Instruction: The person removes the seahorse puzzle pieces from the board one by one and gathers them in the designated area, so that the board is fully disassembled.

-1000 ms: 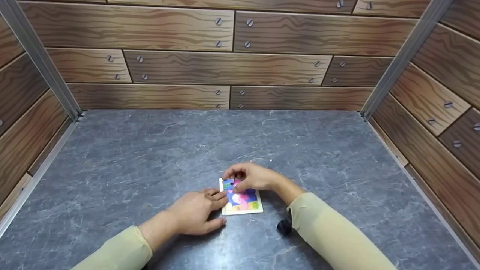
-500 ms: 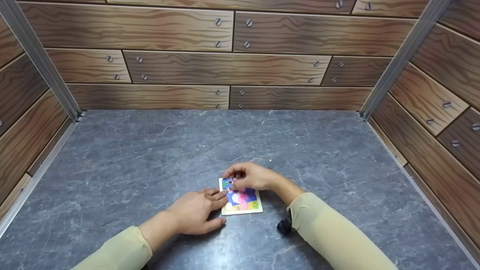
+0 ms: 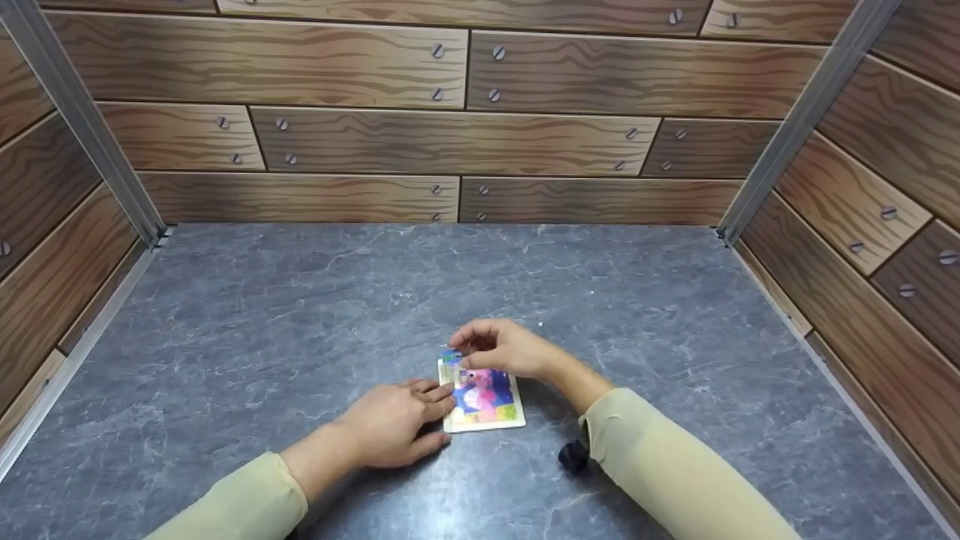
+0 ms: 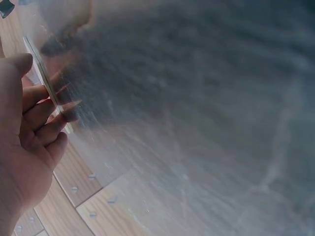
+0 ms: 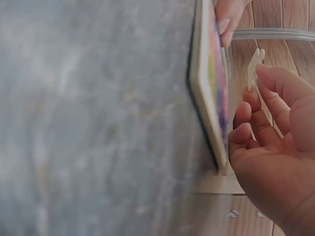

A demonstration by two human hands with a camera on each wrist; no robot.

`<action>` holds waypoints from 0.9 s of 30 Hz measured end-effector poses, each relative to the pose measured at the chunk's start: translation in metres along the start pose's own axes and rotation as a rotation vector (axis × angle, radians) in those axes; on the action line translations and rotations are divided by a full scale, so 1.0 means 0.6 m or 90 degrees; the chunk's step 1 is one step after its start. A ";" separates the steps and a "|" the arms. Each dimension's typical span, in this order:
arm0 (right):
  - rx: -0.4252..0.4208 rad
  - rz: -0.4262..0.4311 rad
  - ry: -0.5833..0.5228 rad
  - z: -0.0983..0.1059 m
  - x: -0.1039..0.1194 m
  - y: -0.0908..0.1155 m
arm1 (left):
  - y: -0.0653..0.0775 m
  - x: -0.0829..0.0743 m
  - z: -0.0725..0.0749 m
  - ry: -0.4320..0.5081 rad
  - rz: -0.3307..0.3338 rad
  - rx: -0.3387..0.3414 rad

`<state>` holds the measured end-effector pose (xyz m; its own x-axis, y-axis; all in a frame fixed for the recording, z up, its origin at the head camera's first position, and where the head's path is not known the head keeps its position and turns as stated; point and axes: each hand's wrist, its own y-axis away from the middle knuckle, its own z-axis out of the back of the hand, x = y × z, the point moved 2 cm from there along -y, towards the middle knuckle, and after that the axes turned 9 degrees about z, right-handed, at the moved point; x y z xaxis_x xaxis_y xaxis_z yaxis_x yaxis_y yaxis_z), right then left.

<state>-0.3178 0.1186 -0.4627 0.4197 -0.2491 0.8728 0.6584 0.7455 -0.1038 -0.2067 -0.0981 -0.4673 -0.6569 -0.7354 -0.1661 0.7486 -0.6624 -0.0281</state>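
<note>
Puzzle board (image 3: 487,427) lies flat on the grey tabletop, in front of the person and between the two hands, its bright pink, blue and yellow picture framed by a pale border. Near its upper left corner, a loose piece (image 5: 253,69), blue and green on its face and cream along its edge, stands raised and tilted. A paler patch below it seems to be the bare slot, though fingers hide part of that corner

The right hand (image 3: 514,350) has its thumb and fingers curled closely in a pinch on that piece, coming in over the board's top end. The left hand (image 3: 397,424) is flat and spread, fingers nearly straight, fingertips on the board's left border, thumb apart; it has hold of nothing and seems to steady the board

For good handling, I'd keep that left pressure light and downward, so the frame doesn't skid. The pinch should be firm at the edges but not bending, since the piece looks thin and its knob could catch on a neighbour. A straight, unhurried path over the corner, without twisting, should leave the nearby pieces seated. Both sleeves (image 3: 675,465) and the black object (image 3: 574,456) by the right cuff are best kept off the board
</note>
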 end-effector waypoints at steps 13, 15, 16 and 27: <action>-0.081 0.051 0.053 0.046 0.032 0.017 | -0.004 0.001 0.000 -0.006 0.013 0.002; -0.090 0.049 0.064 0.058 0.030 0.024 | -0.004 0.000 0.001 -0.007 0.012 -0.001; -0.095 0.047 0.069 0.064 0.029 0.028 | -0.004 -0.001 0.001 -0.007 0.012 -0.002; -0.145 0.016 0.100 0.118 -0.002 0.073 | -0.003 -0.002 -0.003 -0.003 0.012 -0.010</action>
<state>-0.3341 0.1954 -0.4346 0.5175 -0.3386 0.7858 0.7628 0.5986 -0.2445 -0.2075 -0.0959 -0.4686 -0.6436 -0.7481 -0.1618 0.7618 -0.6466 -0.0405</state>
